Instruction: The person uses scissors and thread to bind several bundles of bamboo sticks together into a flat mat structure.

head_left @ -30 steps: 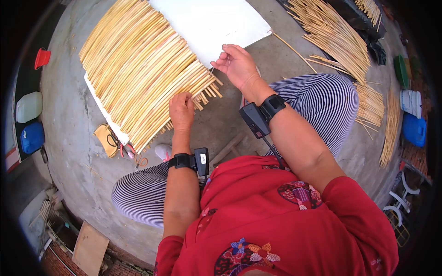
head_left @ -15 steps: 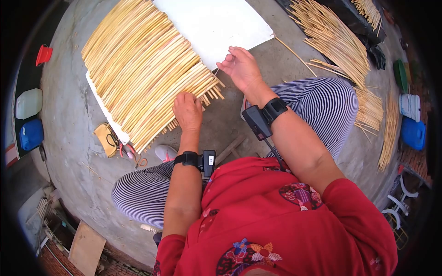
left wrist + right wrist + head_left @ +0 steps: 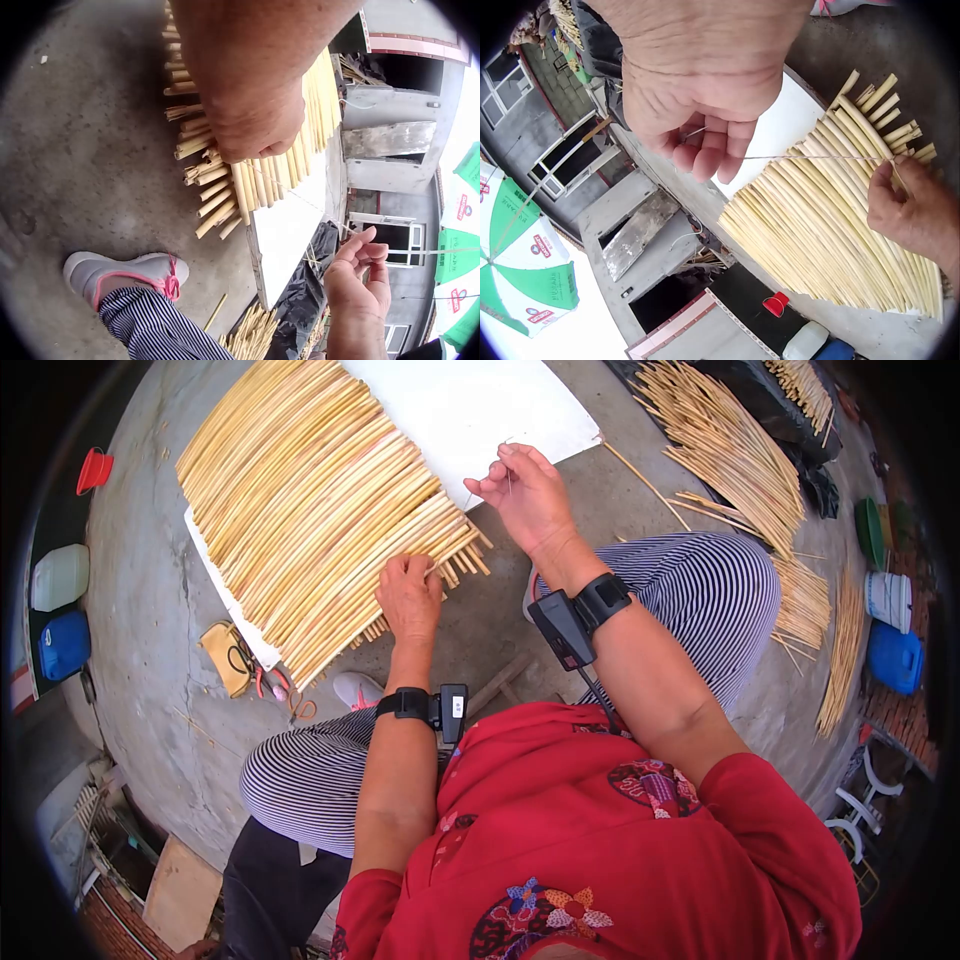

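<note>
A broad mat of pale yellow stalks (image 3: 300, 500) lies side by side on a white board (image 3: 480, 405). At its near edge, my left hand (image 3: 409, 600) rests on the outer stalks, thumb and finger pinching a thin string (image 3: 802, 157). That string runs taut over the stalk ends to my right hand (image 3: 530, 500), raised off the mat near the board's corner. Curled fingers of the right hand grip the string, and a thin needle-like metal piece (image 3: 695, 133) shows between them.
Loose stalks (image 3: 735, 450) are piled on black plastic at the right. Scissors (image 3: 240, 660) and red-handled pliers (image 3: 272, 685) lie by the mat's left corner, beside a yellow pouch (image 3: 225, 660). Another person's dark-trousered leg (image 3: 270, 890) stands at lower left.
The left hand has shifted right along the mat's near edge. My right hand has moved slightly right and up, away from the mat. A dark-trousered leg has come into view at lower left.
</note>
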Tool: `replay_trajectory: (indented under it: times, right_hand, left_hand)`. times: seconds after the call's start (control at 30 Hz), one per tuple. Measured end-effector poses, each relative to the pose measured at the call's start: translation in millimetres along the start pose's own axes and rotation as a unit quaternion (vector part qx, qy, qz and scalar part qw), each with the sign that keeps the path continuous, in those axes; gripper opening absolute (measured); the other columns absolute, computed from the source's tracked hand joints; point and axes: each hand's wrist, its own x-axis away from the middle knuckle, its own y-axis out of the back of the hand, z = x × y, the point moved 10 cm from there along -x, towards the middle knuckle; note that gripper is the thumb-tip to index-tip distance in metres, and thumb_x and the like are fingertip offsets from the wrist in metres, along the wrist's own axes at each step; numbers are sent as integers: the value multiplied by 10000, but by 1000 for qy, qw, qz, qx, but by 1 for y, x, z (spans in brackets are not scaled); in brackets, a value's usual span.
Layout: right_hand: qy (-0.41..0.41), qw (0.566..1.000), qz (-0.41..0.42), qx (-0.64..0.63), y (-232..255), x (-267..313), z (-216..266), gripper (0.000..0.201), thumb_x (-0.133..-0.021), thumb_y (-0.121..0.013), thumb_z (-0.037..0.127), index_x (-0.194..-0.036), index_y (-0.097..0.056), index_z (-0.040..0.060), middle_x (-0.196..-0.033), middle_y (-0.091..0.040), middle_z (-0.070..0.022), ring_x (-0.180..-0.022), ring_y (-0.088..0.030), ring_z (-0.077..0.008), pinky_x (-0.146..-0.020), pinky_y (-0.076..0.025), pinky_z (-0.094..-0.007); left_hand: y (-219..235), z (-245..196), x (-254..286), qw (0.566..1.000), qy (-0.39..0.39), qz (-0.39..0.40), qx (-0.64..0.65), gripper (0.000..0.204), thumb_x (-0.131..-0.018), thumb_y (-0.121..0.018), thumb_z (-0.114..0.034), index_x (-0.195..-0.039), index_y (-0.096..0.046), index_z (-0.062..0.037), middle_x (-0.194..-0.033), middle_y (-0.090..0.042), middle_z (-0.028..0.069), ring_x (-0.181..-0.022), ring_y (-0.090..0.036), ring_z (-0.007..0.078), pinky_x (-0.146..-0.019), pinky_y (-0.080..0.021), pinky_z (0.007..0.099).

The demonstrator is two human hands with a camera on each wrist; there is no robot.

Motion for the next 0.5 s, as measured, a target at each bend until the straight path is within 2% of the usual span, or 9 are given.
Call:
replay_trajectory:
  times: [0.07,0.17,0.3,0.47,0.5]
  right_hand:
    - [4,1000,9,12,-7,1,2,108,-873,-553,96,-932,-478,45,-688,-549,-37,-598,-572,-149,-764,-551,-415]
    - [16,999,-50,0,13,-4,2,105,-872,-552,92,-923,-477,39,-681,-542,-39,-590,-566,-151,-763,-552,-418]
    - [19,997,-74,-14,30,-4,5,99,-869,-549,83,-914,-477,33,-671,-535,-43,-578,-556,-155,-768,-550,-420]
    - [61,992,-101,-47,59,-11,16,99,-866,-550,79,-918,-480,30,-663,-533,-42,-580,-553,-157,-775,-546,-426]
    - [46,993,-97,-40,54,-11,16,100,-867,-549,79,-920,-480,30,-662,-532,-42,-582,-554,-157,-775,-546,-425]
  left_hand:
    - [1,1,1,1000,6,-6,17,160,-688,-691,-118,-824,-613,-151,-888,-533,49,-875,-530,268,-715,-404,412]
    - [0,5,3,999,10,-14,35,137,-687,-692,-112,-796,-617,-147,-882,-531,46,-870,-528,266,-726,-396,410]
    - [1,7,4,998,19,-31,49,113,-689,-688,-100,-771,-621,-138,-887,-534,44,-878,-527,263,-731,-393,406]
    - [-2,15,5,997,30,-16,62,115,-683,-689,-95,-761,-618,-138,-888,-536,37,-883,-528,261,-740,-394,405]
    - [-3,15,4,998,32,-10,61,115,-681,-690,-95,-758,-617,-138,-889,-537,36,-885,-528,260,-741,-395,406]
